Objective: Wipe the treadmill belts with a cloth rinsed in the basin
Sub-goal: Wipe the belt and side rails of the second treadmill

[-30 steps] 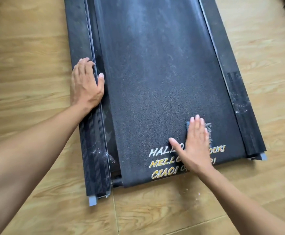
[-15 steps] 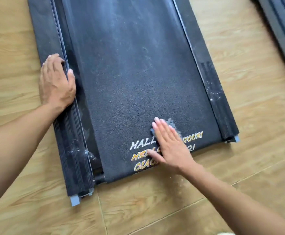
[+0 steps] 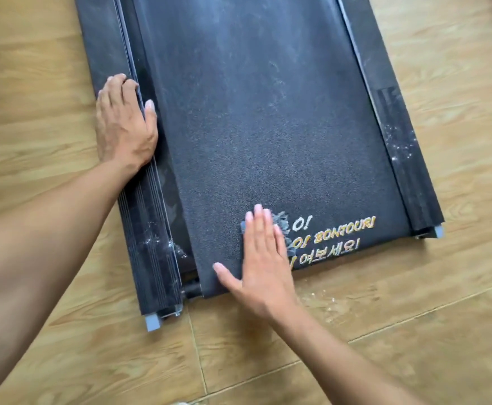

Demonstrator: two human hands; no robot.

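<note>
A black treadmill belt (image 3: 268, 127) lies flat on the wooden floor, dusty grey further up and darker near its end, where yellow and white lettering is printed. My right hand (image 3: 263, 258) presses flat, fingers together, on a small grey cloth (image 3: 282, 226) at the belt's near end; only the cloth's edges show beside my fingers. My left hand (image 3: 125, 127) rests palm down on the left side rail (image 3: 148, 229), thumb at the belt's edge.
The right side rail (image 3: 405, 159) carries white specks. Grey end caps (image 3: 153, 323) close both rails at the near end. Wood-look floor (image 3: 385, 331) surrounds the treadmill, with small wet specks just below the belt end. A dark object shows at the top right corner.
My right hand has slid the cloth leftward along the belt's near end, uncovering lettering on the right. My left hand stays on the left rail. The camera view has shifted.
</note>
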